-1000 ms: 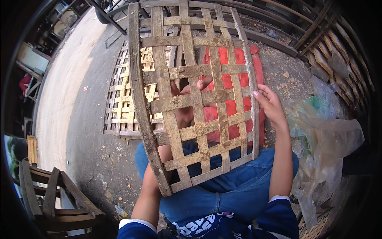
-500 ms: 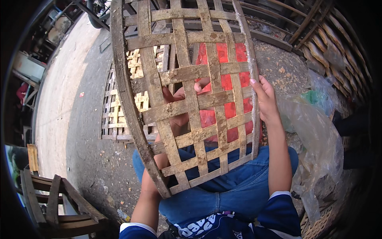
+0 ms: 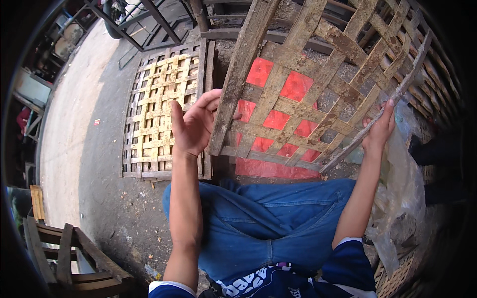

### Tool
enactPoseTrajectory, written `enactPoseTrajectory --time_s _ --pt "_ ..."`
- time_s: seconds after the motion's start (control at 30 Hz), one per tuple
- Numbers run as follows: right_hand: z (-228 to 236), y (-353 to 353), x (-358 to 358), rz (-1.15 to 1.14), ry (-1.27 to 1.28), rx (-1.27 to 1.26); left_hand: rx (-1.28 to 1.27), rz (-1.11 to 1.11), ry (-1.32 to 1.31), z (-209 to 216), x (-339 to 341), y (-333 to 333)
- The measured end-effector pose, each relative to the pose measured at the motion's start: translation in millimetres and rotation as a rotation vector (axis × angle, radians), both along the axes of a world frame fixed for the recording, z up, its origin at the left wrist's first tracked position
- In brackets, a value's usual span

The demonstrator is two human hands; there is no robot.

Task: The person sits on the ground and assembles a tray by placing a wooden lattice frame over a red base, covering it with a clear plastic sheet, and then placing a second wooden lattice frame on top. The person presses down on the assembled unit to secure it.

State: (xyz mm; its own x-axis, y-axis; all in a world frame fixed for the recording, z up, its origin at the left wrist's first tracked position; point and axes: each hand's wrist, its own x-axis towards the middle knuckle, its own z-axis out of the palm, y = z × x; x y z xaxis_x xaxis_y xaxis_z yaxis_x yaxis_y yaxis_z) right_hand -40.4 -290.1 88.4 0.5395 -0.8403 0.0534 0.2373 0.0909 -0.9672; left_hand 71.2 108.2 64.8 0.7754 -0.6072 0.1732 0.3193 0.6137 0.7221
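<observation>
A worn woven wooden lattice frame is raised before me, tilted with its top leaning to the right. My right hand grips its right edge rail, thumb on the near side. My left hand is at the left edge rail with its thumb spread away; its fingers reach behind the rail, and a fingertip shows through a gap. Whether those fingers press on the wood is hidden. Behind the lattice lies a red plastic sheet or bag, seen through the openings and below the lower edge.
Similar woven frames lie stacked on the ground at left. Clear plastic sheeting lies to my right, with stacked slatted pieces beyond. A slatted wooden piece stands at lower left. A dark metal frame stands farther off.
The lattice frame has swung up and to the right, tilting. My left hand has come out from behind it to its left edge. My right hand has moved right with the frame.
</observation>
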Motion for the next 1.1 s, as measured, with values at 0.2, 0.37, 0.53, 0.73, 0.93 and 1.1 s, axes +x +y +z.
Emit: enactPoseTrajectory --time_s 0.2,0.37,0.53,0.73,0.93,1.1 --pt "-16 2 7 -0.048 0.065 0.033 0.928 0.45 -0.276 -6 -14 -33" --pt "-34 -25 13 -0.085 0.145 -0.475 1.003 0.744 -0.325 -5 -12 -36" --pt "-40 -37 9 -0.2 0.279 -0.536 0.961 0.76 -0.435 -10 -15 -35" --pt "-34 -41 6 -0.335 0.541 -0.74 0.999 0.758 -0.541 -10 -17 -36" --pt "-44 -64 8 -0.5 0.524 -0.904 1.064 0.804 -0.621 -5 -21 -40" --pt "-42 -89 -4 -0.299 0.634 -0.818 0.964 0.932 -0.528 -11 -19 -36"
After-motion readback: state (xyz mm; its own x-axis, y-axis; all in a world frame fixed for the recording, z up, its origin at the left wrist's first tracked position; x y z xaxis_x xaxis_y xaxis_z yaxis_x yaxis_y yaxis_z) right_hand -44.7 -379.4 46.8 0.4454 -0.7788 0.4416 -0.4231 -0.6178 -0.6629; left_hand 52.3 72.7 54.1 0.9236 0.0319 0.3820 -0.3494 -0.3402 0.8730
